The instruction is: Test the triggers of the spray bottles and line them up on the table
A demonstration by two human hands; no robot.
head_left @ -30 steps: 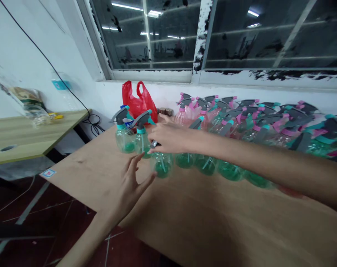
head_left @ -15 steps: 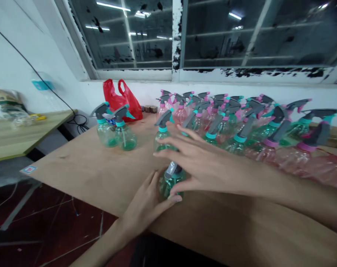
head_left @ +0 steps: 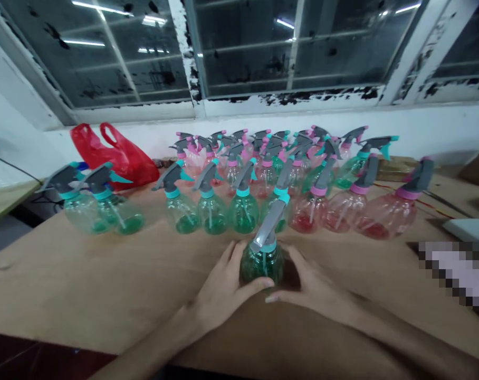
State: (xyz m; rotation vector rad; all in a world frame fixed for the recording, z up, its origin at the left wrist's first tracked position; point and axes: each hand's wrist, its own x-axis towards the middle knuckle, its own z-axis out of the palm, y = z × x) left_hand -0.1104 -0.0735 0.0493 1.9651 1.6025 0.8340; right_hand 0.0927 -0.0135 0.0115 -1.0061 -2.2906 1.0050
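Observation:
A green spray bottle (head_left: pixel 262 262) with a grey trigger head and teal collar stands upright on the wooden table (head_left: pixel 105 279), close to me. My left hand (head_left: pixel 223 287) wraps its left side, thumb curled across the front. My right hand (head_left: pixel 314 287) cups its right side, fingers curved against the body. Both hands hold this one bottle between them.
Several green and pink spray bottles (head_left: pixel 243 206) stand in rows behind, up to the wall under the window. Two more green bottles (head_left: pixel 101 208) stand apart at the left by a red plastic bag (head_left: pixel 113 155). A white object (head_left: pixel 467 229) lies at the right.
The green bottle has come nearer to me from the group, and both hands have closed around its sides. The view has swung right, facing the rows head-on.

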